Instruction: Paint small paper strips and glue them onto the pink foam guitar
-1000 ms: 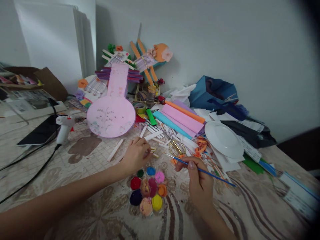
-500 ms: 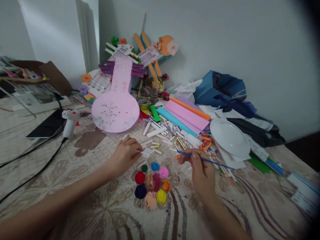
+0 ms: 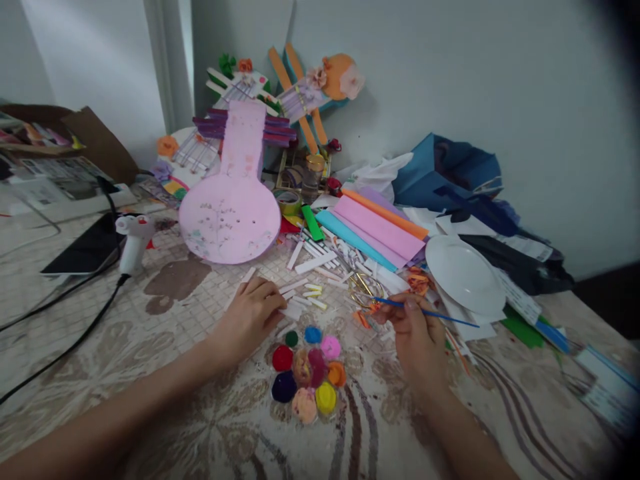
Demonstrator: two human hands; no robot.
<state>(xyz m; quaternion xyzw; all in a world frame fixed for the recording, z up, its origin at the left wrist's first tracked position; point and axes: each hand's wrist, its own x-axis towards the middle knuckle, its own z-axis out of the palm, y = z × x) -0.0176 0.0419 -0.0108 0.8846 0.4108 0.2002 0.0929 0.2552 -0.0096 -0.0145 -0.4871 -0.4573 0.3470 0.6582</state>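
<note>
My right hand (image 3: 417,340) pinches a thin blue paintbrush (image 3: 443,315), its tip pointing left over a gold-handled pair of scissors (image 3: 365,285). On the tabletop, my left hand (image 3: 256,308) rests with bent fingers held close together beside short white strips (image 3: 295,283), some with yellow ends. Its fingertips face away, so what lies under them is hidden. Between and below the hands sits a ring of small paint pots, among them red (image 3: 283,358), yellow (image 3: 326,397), pink (image 3: 331,347) and dark blue (image 3: 284,387).
A pink round-bodied cardboard piece (image 3: 230,223) stands behind my left hand. At left are a white glue gun (image 3: 134,243) with a black cord and a dark tablet (image 3: 83,250). Coloured paper sheets (image 3: 380,230), a white plate (image 3: 465,273) and a blue bag (image 3: 445,170) lie to the right.
My right hand and the paintbrush have moved slightly right, away from the white strips. My left hand stays in about the same place. The whole view has shifted a little.
</note>
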